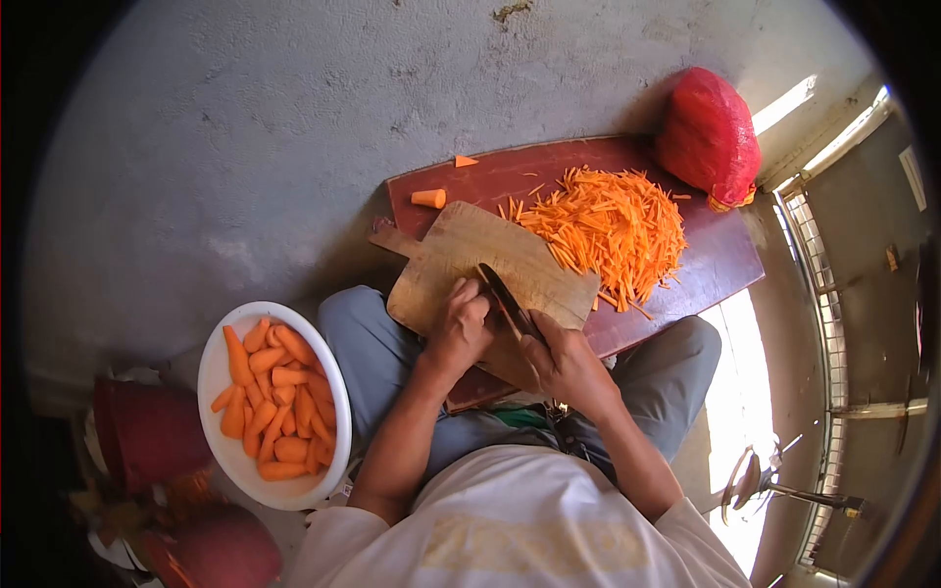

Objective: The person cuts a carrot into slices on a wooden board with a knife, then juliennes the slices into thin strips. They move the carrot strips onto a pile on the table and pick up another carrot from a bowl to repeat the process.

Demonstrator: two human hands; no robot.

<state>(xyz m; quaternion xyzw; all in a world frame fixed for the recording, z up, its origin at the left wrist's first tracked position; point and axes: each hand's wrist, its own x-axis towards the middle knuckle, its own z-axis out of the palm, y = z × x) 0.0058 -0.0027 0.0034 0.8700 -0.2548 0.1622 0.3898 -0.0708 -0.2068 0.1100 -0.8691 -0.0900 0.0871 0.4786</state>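
Observation:
A wooden cutting board (461,245) with a handle lies over a dark red bench. My right hand (569,367) is closed round the handle of a knife (502,292), whose dark blade points up and left over the board. Close beside the blade, my left hand (463,323) rests on the board with its fingers curled in. Whatever may be under those fingers is hidden. A big heap of carrot strips (622,230) lies against the board's right side, partly on it. One short carrot piece (428,198) and a small carrot scrap (465,161) sit beyond the board.
On my left stands a white basin (208,392) full of peeled carrots (284,402). A red mesh sack (708,137) rests at the far right of the bench (720,260). Dark red buckets (152,431) stand at lower left. A grey wall (245,127) rises behind the bench.

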